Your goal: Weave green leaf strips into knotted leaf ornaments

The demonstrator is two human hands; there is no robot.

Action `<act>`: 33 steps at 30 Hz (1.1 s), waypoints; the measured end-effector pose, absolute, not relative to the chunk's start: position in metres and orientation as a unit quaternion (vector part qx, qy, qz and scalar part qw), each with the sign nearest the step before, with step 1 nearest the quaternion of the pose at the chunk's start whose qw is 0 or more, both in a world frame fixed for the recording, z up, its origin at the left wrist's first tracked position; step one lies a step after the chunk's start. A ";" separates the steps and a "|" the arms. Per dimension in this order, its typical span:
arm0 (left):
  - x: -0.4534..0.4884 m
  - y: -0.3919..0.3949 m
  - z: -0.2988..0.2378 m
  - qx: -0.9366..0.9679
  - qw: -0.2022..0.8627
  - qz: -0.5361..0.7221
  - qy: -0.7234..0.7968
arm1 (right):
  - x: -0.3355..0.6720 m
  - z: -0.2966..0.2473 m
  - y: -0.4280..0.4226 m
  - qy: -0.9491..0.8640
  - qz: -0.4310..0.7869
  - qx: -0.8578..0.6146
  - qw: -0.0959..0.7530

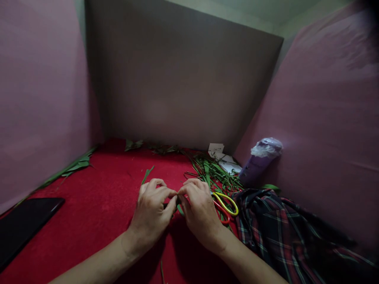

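Note:
My left hand [153, 205] and my right hand [199, 211] meet over the red cloth [103, 205], thumbs and forefingers pinched together. Between the fingertips is a narrow green leaf strip [180, 210], mostly covered by the fingers. A green leaf tip [147, 174] sticks up behind my left hand; whether it belongs to the same strip cannot be told. Just right of my right hand lie scissors with one yellow and one red handle loop [233, 207], their blades hidden.
Cut leaves and stems [210, 169] are heaped at the back right, beside white paper [227, 161]. A purple container with clear plastic [256, 165] leans by the right pink wall. Plaid cloth [272, 228] lies at right, a black phone-like slab [28, 221] at left. More leaves [78, 163] line the left wall.

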State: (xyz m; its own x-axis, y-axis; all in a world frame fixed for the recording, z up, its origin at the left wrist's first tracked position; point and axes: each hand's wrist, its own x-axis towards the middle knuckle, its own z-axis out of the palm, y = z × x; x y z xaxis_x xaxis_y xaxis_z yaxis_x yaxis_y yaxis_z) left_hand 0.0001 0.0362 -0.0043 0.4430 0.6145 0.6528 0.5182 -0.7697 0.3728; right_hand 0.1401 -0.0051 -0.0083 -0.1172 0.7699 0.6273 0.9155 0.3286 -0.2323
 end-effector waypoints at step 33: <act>0.000 0.036 -0.005 0.831 0.087 0.404 0.372 | 0.136 -0.008 -0.005 -0.735 -0.109 -0.568 0.355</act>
